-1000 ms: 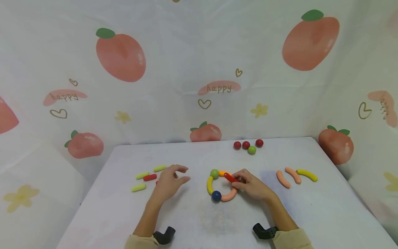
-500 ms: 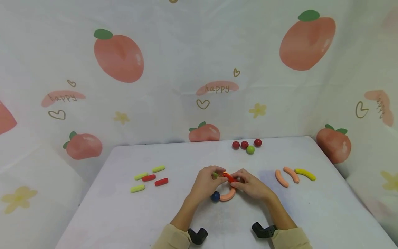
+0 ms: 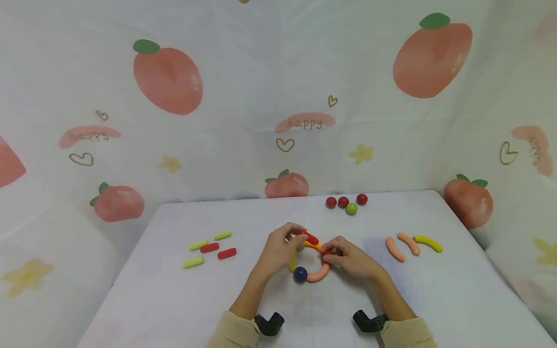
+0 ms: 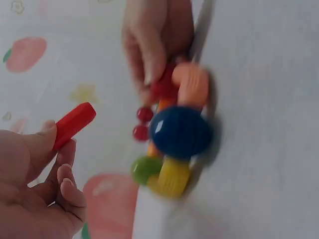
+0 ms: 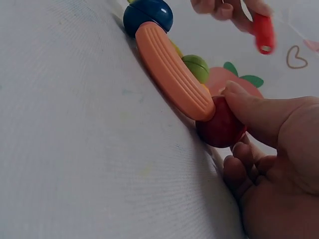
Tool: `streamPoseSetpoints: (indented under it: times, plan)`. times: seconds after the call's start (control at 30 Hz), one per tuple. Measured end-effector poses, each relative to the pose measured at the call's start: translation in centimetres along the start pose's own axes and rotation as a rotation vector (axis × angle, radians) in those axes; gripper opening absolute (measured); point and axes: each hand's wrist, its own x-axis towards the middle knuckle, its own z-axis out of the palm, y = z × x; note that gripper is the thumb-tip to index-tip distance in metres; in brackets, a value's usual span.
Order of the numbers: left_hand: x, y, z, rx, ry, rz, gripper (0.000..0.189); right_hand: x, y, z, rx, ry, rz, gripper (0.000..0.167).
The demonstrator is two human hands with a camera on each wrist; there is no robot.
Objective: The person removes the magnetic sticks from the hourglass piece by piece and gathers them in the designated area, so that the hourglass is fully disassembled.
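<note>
My left hand point(image 3: 278, 247) pinches a short straight red toy rod point(image 4: 75, 125) between thumb and fingers, raised above the far left part of a ring of toy pieces. At the ring's right side, my right hand point(image 3: 352, 258) grips a dark red ball point(image 5: 219, 127) with thumb and fingers. A curved salmon rod point(image 5: 172, 69) touches that ball and leads to a blue ball point(image 3: 300, 274). A yellow curved rod point(image 3: 292, 263), a green ball point(image 5: 196, 68) and an orange curved rod point(image 3: 314, 245) form the rest of the ring. In the head view, my left fingers partly hide the green ball.
On the left lie several short straight rods, such as a light green rod point(image 3: 193, 262) and a red rod point(image 3: 227, 253). Salmon curved rods point(image 3: 395, 249) and a yellow curved rod point(image 3: 428, 243) lie right. Red balls point(image 3: 343, 202) and a green ball point(image 3: 351, 209) sit near the back edge.
My left hand has come from the left to the ring and now holds the red rod, which was at my right hand. The rod has moved up and left. My right hand has stayed in place.
</note>
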Motion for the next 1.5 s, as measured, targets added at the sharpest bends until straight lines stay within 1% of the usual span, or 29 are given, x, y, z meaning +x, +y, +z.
streamPoseSetpoints:
  times: [0.07, 0.1, 0.17, 0.27, 0.37, 0.47, 0.5, 0.57, 0.63, 0.73, 0.83, 0.93, 0.97, 1.03, 1.1, 1.13, 1.2, 1.27, 1.3, 1.4, 1.5]
  plan:
    - [0.0, -0.3, -1.6, 0.034, 0.036, -0.006, 0.027, 0.0, 0.1, -0.1, 0.001, 0.002, 0.016, 0.023]
    - [0.0, -0.5, -2.5, 0.053, 0.065, -0.012, 0.027, 0.0, 0.1, -0.1, 0.007, -0.001, 0.016, 0.023]
    - [0.0, -1.4, -4.5, 0.089, 0.122, -0.044, 0.028, 0.0, 0.2, -0.2, 0.011, -0.006, 0.009, 0.024]
    - [0.3, -3.3, -8.0, 0.160, 0.205, -0.099, 0.028, 0.0, 0.2, -0.2, 0.019, -0.008, -0.001, 0.025]
    - [0.4, -5.5, -11.8, 0.207, 0.257, -0.182, 0.031, 0.0, 0.3, -0.3, 0.013, -0.004, 0.001, 0.024]
    - [0.4, -7.4, -14.7, 0.245, 0.293, -0.253, 0.034, 0.1, 0.2, -0.2, 0.008, 0.000, 0.009, 0.024]
    - [0.4, -8.0, -15.4, 0.261, 0.302, -0.276, 0.035, 0.1, 0.2, -0.2, 0.006, -0.001, 0.009, 0.024]
    - [0.5, -9.0, -16.4, 0.313, 0.306, -0.312, 0.036, 0.0, 0.1, -0.2, 0.008, 0.002, 0.010, 0.024]
    - [0.7, -9.8, -17.0, 0.364, 0.301, -0.336, 0.038, 0.1, 0.0, -0.1, 0.013, 0.003, 0.009, 0.024]
    - [0.9, -10.6, -17.4, 0.419, 0.278, -0.365, 0.039, 0.1, 0.0, -0.1, 0.016, 0.004, 0.011, 0.023]
    - [0.9, -11.2, -17.6, 0.454, 0.251, -0.379, 0.037, 0.1, -0.1, 0.0, 0.022, 0.001, 0.017, 0.022]
    - [0.9, -11.2, -17.5, 0.481, 0.242, -0.377, 0.035, 0.0, -0.1, 0.0, 0.025, 0.001, 0.025, 0.022]
    - [0.9, -11.0, -17.4, 0.482, 0.248, -0.368, 0.035, 0.0, -0.2, 0.0, 0.024, 0.002, 0.028, 0.022]
    - [0.9, -10.2, -16.9, 0.456, 0.271, -0.344, 0.035, -0.1, -0.2, 0.0, 0.016, 0.005, 0.028, 0.024]
    - [0.8, -9.0, -16.0, 0.411, 0.299, -0.286, 0.034, -0.1, -0.4, -0.1, 0.010, 0.016, 0.039, 0.026]
    - [0.8, -8.3, -15.3, 0.386, 0.303, -0.247, 0.034, -0.1, -0.6, -0.1, 0.009, 0.024, 0.050, 0.026]
    - [0.7, -6.5, -13.5, 0.327, 0.292, -0.175, 0.033, -0.2, -0.9, -0.2, 0.007, 0.041, 0.072, 0.029]
    - [0.5, -5.1, -11.2, 0.280, 0.258, -0.118, 0.031, -0.3, -1.3, -0.2, 0.003, 0.055, 0.098, 0.033]
    - [0.4, -4.5, -10.0, 0.256, 0.232, -0.102, 0.031, -0.3, -1.4, -0.1, -0.003, 0.059, 0.110, 0.035]
    - [0.1, -3.5, -6.5, 0.209, 0.140, -0.100, 0.032, -0.3, -1.9, 0.4, -0.031, 0.070, 0.130, 0.043]
    - [0.1, -3.4, -3.6, 0.191, 0.044, -0.119, 0.035, -0.1, -2.3, 1.2, -0.064, 0.097, 0.144, 0.042]
